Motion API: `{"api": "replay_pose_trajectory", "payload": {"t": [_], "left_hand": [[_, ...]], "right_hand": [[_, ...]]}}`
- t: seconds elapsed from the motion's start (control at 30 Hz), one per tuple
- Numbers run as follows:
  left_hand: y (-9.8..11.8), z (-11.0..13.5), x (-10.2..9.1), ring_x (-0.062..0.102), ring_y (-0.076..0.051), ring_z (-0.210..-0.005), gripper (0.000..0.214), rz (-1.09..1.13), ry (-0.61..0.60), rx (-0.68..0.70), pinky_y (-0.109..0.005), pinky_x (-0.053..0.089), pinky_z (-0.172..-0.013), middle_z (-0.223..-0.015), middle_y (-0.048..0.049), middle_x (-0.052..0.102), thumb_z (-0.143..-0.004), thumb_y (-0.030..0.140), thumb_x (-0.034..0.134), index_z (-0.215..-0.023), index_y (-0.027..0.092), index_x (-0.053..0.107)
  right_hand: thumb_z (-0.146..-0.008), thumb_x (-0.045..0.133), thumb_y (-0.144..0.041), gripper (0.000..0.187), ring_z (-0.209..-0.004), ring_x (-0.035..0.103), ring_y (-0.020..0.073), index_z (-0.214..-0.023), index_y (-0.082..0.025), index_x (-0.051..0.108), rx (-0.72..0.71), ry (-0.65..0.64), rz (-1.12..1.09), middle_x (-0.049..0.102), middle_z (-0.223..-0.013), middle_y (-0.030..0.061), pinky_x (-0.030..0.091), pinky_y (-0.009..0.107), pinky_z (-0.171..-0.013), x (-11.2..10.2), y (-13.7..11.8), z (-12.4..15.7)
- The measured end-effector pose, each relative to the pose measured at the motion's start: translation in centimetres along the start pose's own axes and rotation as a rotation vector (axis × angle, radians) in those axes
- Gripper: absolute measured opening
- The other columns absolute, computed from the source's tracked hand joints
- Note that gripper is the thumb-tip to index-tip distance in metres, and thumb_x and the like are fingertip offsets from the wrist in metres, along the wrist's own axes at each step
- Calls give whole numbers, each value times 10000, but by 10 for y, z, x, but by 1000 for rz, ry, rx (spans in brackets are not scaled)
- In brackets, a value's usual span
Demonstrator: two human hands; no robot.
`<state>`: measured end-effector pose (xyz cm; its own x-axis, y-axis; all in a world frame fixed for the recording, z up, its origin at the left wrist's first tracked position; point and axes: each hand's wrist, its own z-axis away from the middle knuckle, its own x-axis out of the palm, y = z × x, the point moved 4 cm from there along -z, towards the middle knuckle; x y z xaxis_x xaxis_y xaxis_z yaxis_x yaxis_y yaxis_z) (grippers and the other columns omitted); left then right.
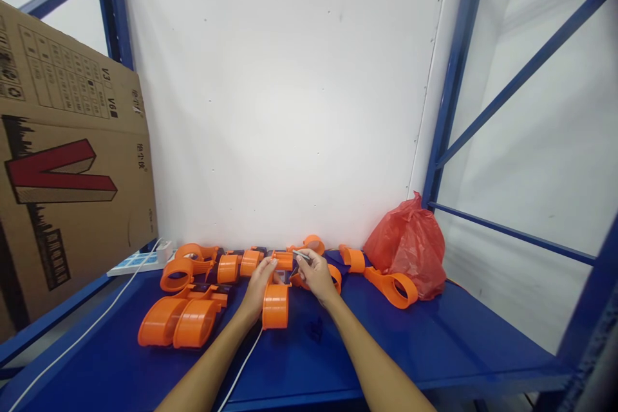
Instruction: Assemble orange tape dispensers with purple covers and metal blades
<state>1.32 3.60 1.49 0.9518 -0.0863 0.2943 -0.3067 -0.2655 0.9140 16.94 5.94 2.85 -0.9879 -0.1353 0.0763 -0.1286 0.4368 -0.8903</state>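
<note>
My left hand (259,285) grips an orange plastic tape-dispenser part (275,304) on the blue shelf (434,341), fingers closed over its upper end. My right hand (316,275) pinches a thin grey tool (302,255) whose tip points left toward the top of that part. Both hands meet near the middle of the shelf, close to the white back wall. Several more orange dispenser parts (183,322) lie around them, to the left, behind and to the right (392,288).
A red plastic bag (408,244) sits at the back right. A large cardboard box (62,161) leans at the left. A white power strip (140,262) lies by the wall, its white cable (87,333) trailing forward. Blue rack posts (447,109) frame the shelf.
</note>
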Motion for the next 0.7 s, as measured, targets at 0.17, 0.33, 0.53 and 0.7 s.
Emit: {"api": "replay_pose_trajectory", "payload": {"t": [0.17,0.33,0.53,0.7], "left_hand": [[-2,-1,-1,483,-114,-484,457,-3,-8,7,-231,387,-507,-559,30,575,-785,638,688,-763,195,578],[-1,-2,-1,487,-112,-492,442,-5,6,19,-229,395,-523,-554,37,566,-798,621,686,-759,197,567],[2,0,0,494,-119,-491,439,-4,-1,13,-234,394,-515,-560,33,566,-787,618,693,-773,194,582],[2,0,-1,486,-111,-483,439,-18,-11,14,-224,388,-508,-549,39,556,-796,617,682,-765,194,568]], "right_hand": [[-838,665,-511,376,-425,354,81,-996,-172,634,6,18,-34,457,-521,-80,263,200,-407,-2,1,0],[-824,688,-547,411,-388,324,69,-991,-177,625,6,40,-61,444,-501,-92,240,194,-372,-5,1,0],[-842,673,-528,364,-411,337,79,-949,-184,627,-4,-12,-23,432,-510,-89,256,199,-393,0,4,1],[-891,613,-487,306,-502,444,107,-941,-186,628,-77,-19,67,536,-636,-37,382,221,-473,0,3,1]]}}
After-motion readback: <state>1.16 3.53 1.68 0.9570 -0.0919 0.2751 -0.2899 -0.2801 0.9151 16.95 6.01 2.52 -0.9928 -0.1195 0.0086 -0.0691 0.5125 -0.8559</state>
